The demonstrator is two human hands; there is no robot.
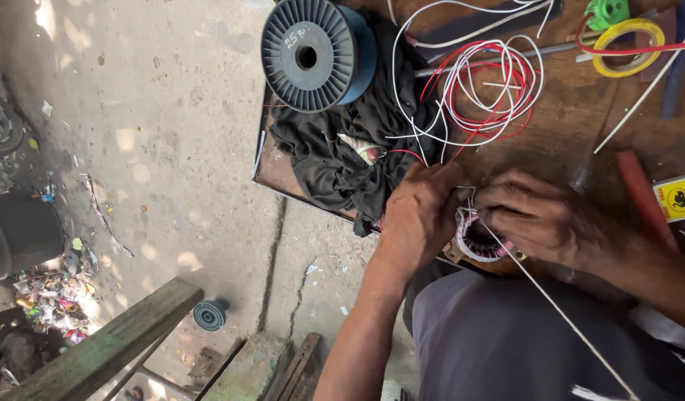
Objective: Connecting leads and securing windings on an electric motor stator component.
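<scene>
At the near edge of the wooden bench (573, 126), my left hand (417, 215) and right hand (539, 215) both grip the small motor stator (480, 241), fingers closed on its windings. White cord (558, 312) runs from it toward me; black cloth (342, 148) lies just left.

Both hands at bench (573, 126) near edge. Left hand (417, 219) & right hand (539, 215) close round small stator (478, 243), fingers on its windings. Thin white cord (558, 312) runs from stator toward lower right. Red/white wires (491, 89) coiled mid-bench. Black cloth (342, 156) & blue spool (316, 52) at left edge. Yellow tape (628, 46) at far edge.
</scene>
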